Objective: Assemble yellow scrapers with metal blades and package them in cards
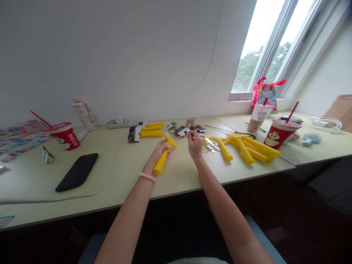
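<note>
A sloped white wall [110, 55] fills the room ahead, with a bright double window [264, 47] at 1 o'clock showing trees. A cardboard box [339, 113] stands at 2 o'clock. A long pale-green desk [115, 185] runs across the scene, with a cable lying on its surface. A red-handled paper bag [265, 95] stands by the window at 1 o'clock. Two red paper cups with straws are present: one [65, 136] at 10 o'clock and one [279, 134] at 2 o'clock. A black smartphone [77, 172] lies face down at 9 o'clock.

Yellow plastic scrapers lie in a heap [247, 148] at 1 o'clock and a short row [150, 130] at 12 o'clock. Small metal blades [210, 145] lie just left of the heap.

The yellow plastic scraper [162, 157] is at 12 o'clock, held above the desk. The left hand [160, 151], with a pink beaded bracelet [147, 177] at the wrist, has its fingers closed around the handle below the head. The right hand [194, 145] is just beside it, fingertips pinched together; any item between them is too small to identify.
</note>
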